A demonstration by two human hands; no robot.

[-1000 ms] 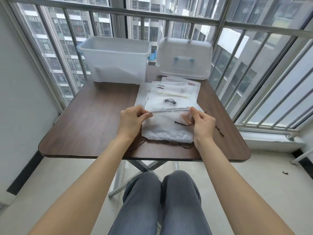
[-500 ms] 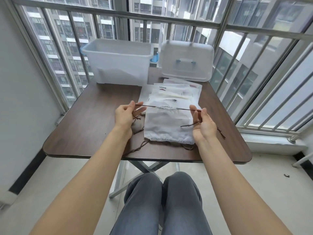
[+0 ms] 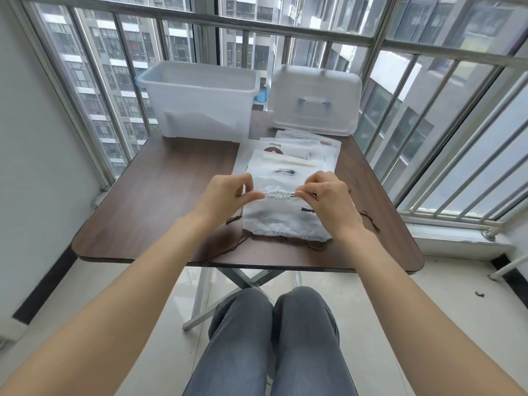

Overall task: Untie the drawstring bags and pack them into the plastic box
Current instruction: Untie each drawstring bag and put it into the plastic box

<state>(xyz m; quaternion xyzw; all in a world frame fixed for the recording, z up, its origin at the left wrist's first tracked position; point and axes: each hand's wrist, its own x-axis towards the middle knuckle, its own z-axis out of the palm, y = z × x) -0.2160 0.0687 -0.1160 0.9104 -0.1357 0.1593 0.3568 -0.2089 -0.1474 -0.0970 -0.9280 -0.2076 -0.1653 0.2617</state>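
Now — both hands' fingers [image 3: 251, 196] pinch bag [image 3: 281, 218] mouth | gathered between them

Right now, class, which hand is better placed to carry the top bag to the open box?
Probably the left hand: it pinches the bag on the side nearer the open box, which stands far left. The right hand would have to cross over.

A brown table [image 3: 160, 201] stands by a metal railing [image 3: 285, 27].
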